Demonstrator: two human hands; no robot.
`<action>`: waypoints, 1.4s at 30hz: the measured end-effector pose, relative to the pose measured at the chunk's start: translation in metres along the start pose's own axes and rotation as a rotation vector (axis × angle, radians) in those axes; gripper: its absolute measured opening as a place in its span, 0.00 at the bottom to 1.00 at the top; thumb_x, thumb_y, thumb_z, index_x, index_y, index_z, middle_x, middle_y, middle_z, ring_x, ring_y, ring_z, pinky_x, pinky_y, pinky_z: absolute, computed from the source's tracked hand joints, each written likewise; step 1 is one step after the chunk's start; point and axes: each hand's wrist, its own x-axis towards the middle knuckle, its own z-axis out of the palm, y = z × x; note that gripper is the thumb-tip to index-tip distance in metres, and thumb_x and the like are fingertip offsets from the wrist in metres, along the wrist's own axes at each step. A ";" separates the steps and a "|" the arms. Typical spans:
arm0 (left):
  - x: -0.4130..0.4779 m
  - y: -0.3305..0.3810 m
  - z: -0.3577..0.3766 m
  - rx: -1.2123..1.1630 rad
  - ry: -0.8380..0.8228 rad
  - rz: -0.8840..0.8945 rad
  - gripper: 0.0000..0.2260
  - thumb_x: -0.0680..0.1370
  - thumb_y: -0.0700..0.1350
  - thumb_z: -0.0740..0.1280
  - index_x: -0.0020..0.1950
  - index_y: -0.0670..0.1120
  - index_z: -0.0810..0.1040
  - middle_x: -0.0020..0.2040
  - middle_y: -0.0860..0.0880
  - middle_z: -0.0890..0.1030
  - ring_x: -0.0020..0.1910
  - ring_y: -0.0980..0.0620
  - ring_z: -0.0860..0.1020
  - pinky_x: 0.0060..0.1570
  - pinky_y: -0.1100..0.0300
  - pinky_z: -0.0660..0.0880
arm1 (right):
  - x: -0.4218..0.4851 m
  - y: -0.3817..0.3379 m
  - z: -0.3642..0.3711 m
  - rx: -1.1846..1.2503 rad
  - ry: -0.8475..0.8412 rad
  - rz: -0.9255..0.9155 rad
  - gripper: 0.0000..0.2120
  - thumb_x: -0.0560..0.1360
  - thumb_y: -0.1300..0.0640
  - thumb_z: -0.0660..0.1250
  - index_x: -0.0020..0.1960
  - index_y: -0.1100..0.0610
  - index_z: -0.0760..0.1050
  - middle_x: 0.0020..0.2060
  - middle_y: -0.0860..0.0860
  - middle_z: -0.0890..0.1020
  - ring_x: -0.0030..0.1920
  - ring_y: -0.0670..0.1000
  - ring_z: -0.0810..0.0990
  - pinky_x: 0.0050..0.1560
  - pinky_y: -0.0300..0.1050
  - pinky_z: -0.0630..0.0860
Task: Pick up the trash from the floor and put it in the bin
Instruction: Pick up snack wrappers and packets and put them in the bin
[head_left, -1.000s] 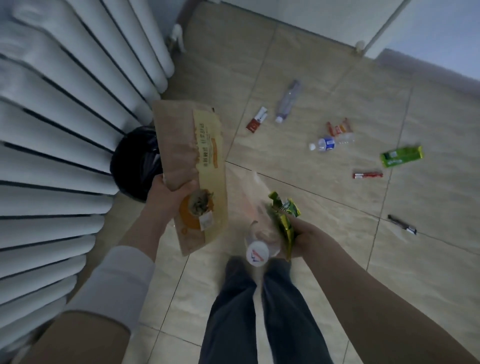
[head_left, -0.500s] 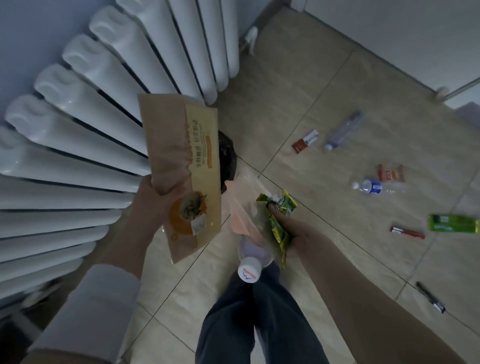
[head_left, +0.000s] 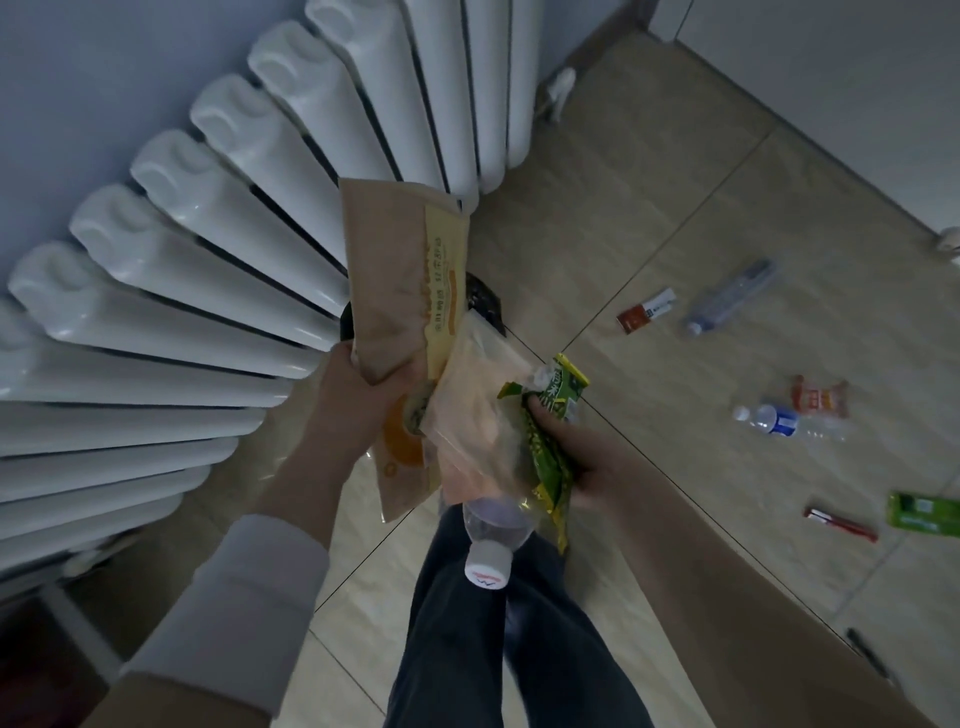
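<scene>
Paper bag (head_left: 402, 291) gripped by left hand (head_left: 358, 400), raised over bin (head_left: 483, 301) for dropping. Wrappers (head_left: 550, 415) and bottle (head_left: 491, 530) clenched in right hand (head_left: 587, 457). More trash left on floor (head_left: 675, 208) beyond right hand.

A white ribbed radiator (head_left: 218, 270) fans across the upper left of the frame against a bluish wall (head_left: 104, 78), above a beige tiled floor (head_left: 675, 218) running to a pale wall at upper right.
</scene>
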 end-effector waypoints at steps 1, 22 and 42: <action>0.003 -0.001 0.001 -0.007 0.004 0.003 0.29 0.65 0.53 0.74 0.62 0.43 0.73 0.49 0.47 0.81 0.44 0.50 0.80 0.33 0.64 0.73 | 0.004 -0.001 0.001 -0.005 0.012 0.009 0.15 0.76 0.49 0.63 0.56 0.59 0.75 0.44 0.55 0.81 0.42 0.53 0.81 0.46 0.48 0.79; 0.199 -0.086 0.026 -0.107 -0.229 -0.352 0.29 0.74 0.42 0.67 0.72 0.38 0.62 0.67 0.36 0.72 0.65 0.36 0.72 0.64 0.42 0.70 | 0.203 -0.073 0.040 -0.293 0.347 0.169 0.41 0.62 0.42 0.75 0.69 0.58 0.65 0.64 0.60 0.75 0.63 0.63 0.75 0.63 0.64 0.71; 0.218 -0.115 0.036 0.361 -0.098 -0.250 0.49 0.73 0.61 0.63 0.74 0.41 0.31 0.77 0.39 0.37 0.76 0.40 0.39 0.73 0.46 0.45 | 0.225 -0.039 0.056 -1.701 0.324 -0.058 0.41 0.73 0.32 0.54 0.77 0.57 0.51 0.76 0.61 0.58 0.76 0.62 0.55 0.73 0.59 0.58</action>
